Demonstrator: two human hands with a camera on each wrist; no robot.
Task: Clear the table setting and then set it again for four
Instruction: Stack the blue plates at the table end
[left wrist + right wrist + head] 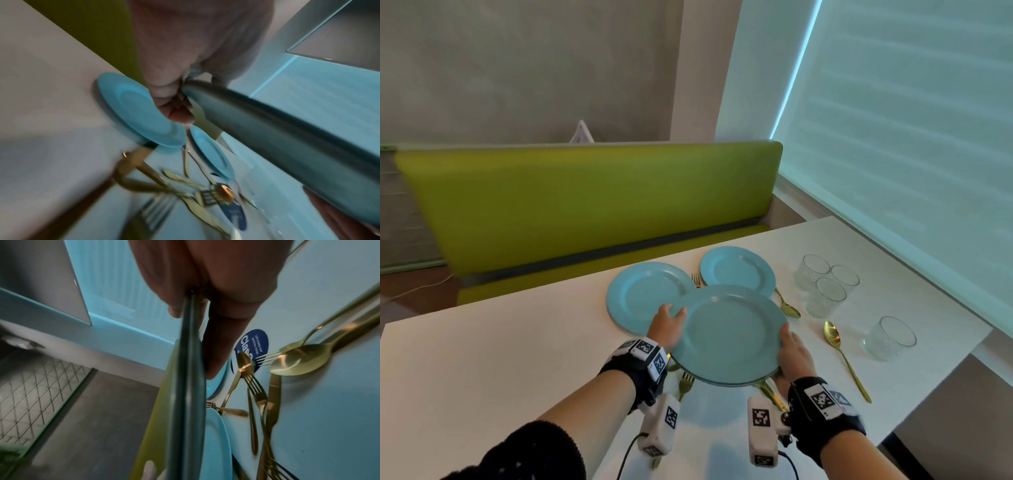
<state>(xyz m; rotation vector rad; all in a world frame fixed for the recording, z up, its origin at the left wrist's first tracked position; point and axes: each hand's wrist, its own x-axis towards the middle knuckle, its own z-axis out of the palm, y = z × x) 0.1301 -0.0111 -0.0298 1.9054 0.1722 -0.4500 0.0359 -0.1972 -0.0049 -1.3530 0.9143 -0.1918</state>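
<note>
I hold a blue plate (729, 335) level above the white table (500, 359), gripping opposite rims. My left hand (671, 322) has its thumb on top of the left rim, and my right hand (789, 346) clasps the right rim. Seen edge-on in the right wrist view, the plate's rim (189, 386) looks doubled, perhaps two stacked. The left wrist view shows my left hand's fingers (174, 104) curled round the plate (287, 146). Two more blue plates (647, 294) (738, 270) lie flat beyond it. Gold cutlery (685, 383) lies loose under the held plate.
Three glasses (825, 284) cluster at the far right and one glass (890, 337) stands nearer the right edge. Gold spoons (842, 356) (787, 305) lie between plates and glasses. A green bench (585, 205) runs behind the table. A blind (893, 137) covers the right wall.
</note>
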